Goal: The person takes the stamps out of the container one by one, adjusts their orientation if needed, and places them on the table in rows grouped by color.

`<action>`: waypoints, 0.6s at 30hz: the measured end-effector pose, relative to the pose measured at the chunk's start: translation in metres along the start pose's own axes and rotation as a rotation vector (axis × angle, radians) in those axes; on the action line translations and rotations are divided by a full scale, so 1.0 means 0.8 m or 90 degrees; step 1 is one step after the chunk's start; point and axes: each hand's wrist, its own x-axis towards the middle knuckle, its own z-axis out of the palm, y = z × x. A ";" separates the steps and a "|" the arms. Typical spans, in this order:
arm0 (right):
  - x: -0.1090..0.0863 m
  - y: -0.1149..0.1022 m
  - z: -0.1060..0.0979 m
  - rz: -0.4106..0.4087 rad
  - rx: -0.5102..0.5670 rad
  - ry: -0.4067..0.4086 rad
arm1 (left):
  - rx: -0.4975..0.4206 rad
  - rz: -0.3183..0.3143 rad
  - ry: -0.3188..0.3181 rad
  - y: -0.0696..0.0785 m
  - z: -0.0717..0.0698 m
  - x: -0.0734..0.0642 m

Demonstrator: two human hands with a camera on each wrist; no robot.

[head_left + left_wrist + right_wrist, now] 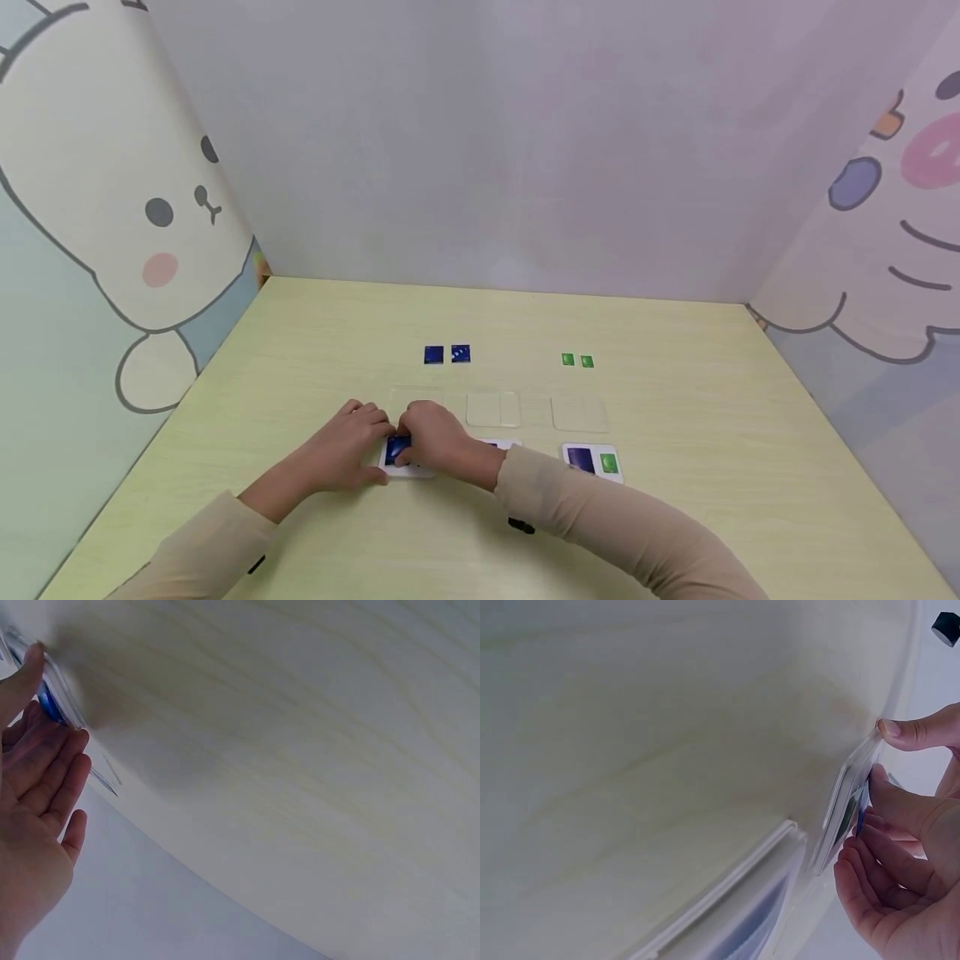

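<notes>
Printed side panels (52,367) are flanking a pale yellow table (712,417).
A white cartoon figure (97,125) with a pink cheek (160,270) is filling the left side; another figure (922,271) is running off the frame at right. A lilac-grey backdrop (487,150) is rising behind. An orange-brown patch (261,265) is showing at the far left corner, too small to identify surely.

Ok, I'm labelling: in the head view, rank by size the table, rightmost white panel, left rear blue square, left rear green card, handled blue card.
Largest first:
Table
Rightmost white panel
Left rear blue square
Left rear green card
Unsure: handled blue card, partly covered.
</notes>
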 end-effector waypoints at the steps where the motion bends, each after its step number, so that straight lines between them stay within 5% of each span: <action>1: 0.000 0.000 0.000 0.000 -0.002 0.002 | 0.002 0.000 0.000 0.000 0.000 0.000; 9: -0.001 0.000 0.000 0.010 0.038 0.015 | 0.009 0.010 0.009 -0.001 0.001 0.000; 18: 0.001 0.009 0.003 0.019 0.210 0.026 | 0.000 0.005 0.008 0.000 -0.001 -0.001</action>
